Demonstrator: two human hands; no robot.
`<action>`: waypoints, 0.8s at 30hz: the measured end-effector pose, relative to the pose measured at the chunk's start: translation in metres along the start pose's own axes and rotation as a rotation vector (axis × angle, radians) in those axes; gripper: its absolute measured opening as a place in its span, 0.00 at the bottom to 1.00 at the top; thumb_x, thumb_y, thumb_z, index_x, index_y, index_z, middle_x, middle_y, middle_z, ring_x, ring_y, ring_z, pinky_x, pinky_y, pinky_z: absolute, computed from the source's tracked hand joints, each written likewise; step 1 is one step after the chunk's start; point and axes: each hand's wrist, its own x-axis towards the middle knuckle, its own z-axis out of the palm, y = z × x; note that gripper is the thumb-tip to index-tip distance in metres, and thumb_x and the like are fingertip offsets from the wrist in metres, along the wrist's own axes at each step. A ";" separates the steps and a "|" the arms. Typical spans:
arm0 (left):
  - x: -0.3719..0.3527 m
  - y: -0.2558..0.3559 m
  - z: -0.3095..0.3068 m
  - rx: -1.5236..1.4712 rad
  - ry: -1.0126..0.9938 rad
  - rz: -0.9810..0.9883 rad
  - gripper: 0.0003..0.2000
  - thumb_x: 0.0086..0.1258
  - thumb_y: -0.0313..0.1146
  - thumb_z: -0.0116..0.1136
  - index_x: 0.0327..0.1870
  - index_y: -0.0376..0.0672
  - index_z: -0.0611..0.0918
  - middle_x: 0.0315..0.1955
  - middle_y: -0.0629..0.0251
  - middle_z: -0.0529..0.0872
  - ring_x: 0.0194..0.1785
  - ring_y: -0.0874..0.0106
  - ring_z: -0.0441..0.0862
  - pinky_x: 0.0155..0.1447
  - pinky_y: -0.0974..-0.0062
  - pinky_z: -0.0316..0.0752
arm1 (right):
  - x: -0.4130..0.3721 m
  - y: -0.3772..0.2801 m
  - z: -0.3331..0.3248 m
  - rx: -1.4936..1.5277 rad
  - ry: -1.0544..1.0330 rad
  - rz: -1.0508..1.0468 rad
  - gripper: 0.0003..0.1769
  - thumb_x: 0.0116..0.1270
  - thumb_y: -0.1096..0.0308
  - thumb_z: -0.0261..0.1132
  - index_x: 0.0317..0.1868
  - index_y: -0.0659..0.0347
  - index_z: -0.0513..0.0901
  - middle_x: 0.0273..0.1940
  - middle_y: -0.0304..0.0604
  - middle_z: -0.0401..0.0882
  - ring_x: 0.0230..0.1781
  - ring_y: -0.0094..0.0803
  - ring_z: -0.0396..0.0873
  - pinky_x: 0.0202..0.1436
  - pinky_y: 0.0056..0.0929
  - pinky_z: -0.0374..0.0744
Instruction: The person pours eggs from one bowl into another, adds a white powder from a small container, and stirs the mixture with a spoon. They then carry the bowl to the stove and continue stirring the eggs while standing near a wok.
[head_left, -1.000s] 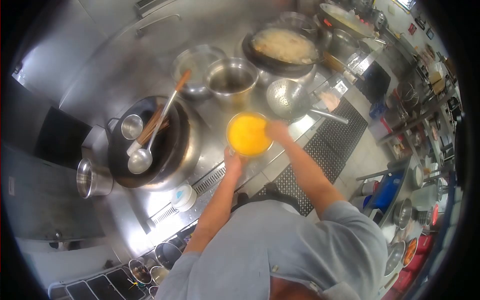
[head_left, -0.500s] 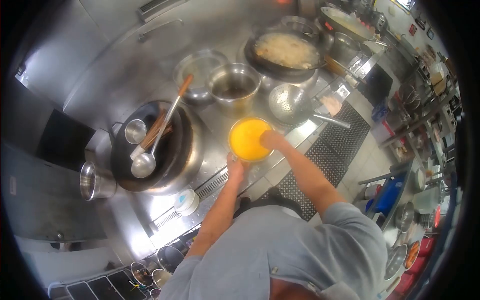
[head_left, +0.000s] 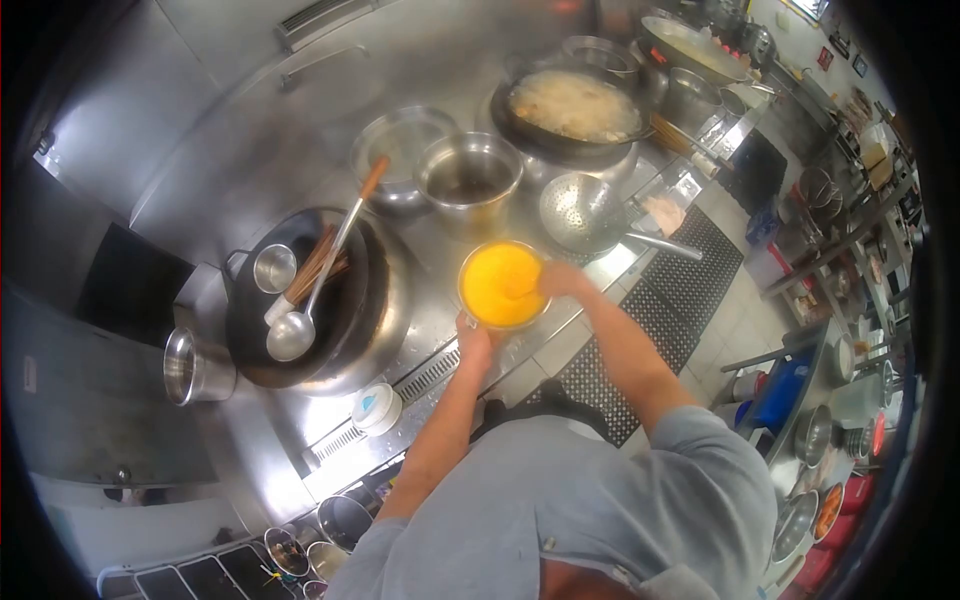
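A round metal bowl full of bright yellow-orange liquid is at the front edge of the steel counter. My left hand grips the bowl's lower left rim. Over the bowl's right side is my right hand, its fingers closed and reaching down to the liquid; what they hold, if anything, is hidden. Just behind the bowl stands a deep steel pot with dark liquid. A perforated skimmer lies to the right, its handle pointing right.
At left, a black wok holds a ladle, a bamboo brush and a small cup. Farther back, another wok contains bubbling liquid. A white round container sits at the counter's front edge.
My right hand has shifted slightly right and up, toward the bowl's rim, and the liquid's surface now shows swirls. My left hand stays on the bowl.
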 end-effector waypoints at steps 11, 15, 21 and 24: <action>0.002 -0.003 0.007 -0.002 0.051 -0.015 0.33 0.70 0.30 0.55 0.69 0.53 0.48 0.45 0.55 0.78 0.39 0.67 0.82 0.42 0.72 0.81 | 0.003 0.036 0.070 0.274 0.181 -0.166 0.18 0.58 0.58 0.56 0.36 0.63 0.85 0.39 0.54 0.83 0.42 0.52 0.81 0.48 0.41 0.78; 0.006 -0.017 -0.002 0.009 0.036 -0.002 0.34 0.70 0.30 0.55 0.70 0.53 0.48 0.46 0.54 0.78 0.39 0.67 0.82 0.41 0.73 0.81 | -0.031 0.015 0.042 0.312 0.107 -0.037 0.19 0.57 0.56 0.56 0.35 0.63 0.84 0.39 0.55 0.82 0.42 0.52 0.81 0.48 0.43 0.77; 0.008 -0.026 -0.002 -0.029 0.019 0.046 0.36 0.70 0.29 0.55 0.70 0.53 0.44 0.48 0.52 0.77 0.41 0.66 0.83 0.42 0.71 0.82 | -0.027 0.018 0.057 0.333 0.150 -0.071 0.20 0.57 0.55 0.56 0.36 0.62 0.85 0.37 0.55 0.83 0.41 0.51 0.81 0.47 0.44 0.78; 0.006 -0.015 0.010 -0.059 -0.017 0.024 0.36 0.70 0.28 0.54 0.70 0.52 0.42 0.50 0.50 0.76 0.44 0.63 0.82 0.46 0.67 0.82 | -0.031 0.010 0.027 0.469 0.247 0.139 0.20 0.57 0.54 0.56 0.36 0.61 0.85 0.37 0.55 0.83 0.42 0.50 0.81 0.47 0.44 0.78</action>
